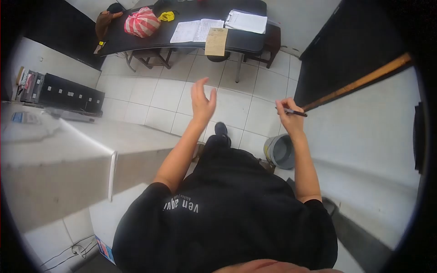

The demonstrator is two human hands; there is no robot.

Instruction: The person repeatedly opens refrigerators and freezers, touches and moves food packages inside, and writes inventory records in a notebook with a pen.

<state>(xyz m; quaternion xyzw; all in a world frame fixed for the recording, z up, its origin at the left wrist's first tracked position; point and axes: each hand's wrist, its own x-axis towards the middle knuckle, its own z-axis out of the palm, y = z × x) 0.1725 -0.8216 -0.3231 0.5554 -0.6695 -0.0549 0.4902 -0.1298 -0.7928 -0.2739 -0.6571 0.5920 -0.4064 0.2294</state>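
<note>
My right hand point(290, 117) is closed around a dark pen point(297, 112), held out in front of me at the right. My left hand point(203, 102) is raised over the tiled floor with thumb and fingers apart, holding nothing. Ahead stands a black table point(182, 11). On it lie an open notebook point(195, 31) with writing, a clipboard with white papers point(246, 22), and a brown paper sheet point(216, 42) that overhangs the front edge. Both hands are apart from the table.
A red-and-white striped bag point(142, 22) and a yellow item point(167, 16) sit on the table's left part. A grey bucket point(280, 151) stands below my right forearm. At left is a white counter point(68, 150); a wooden stool point(272, 47) is under the table's right end.
</note>
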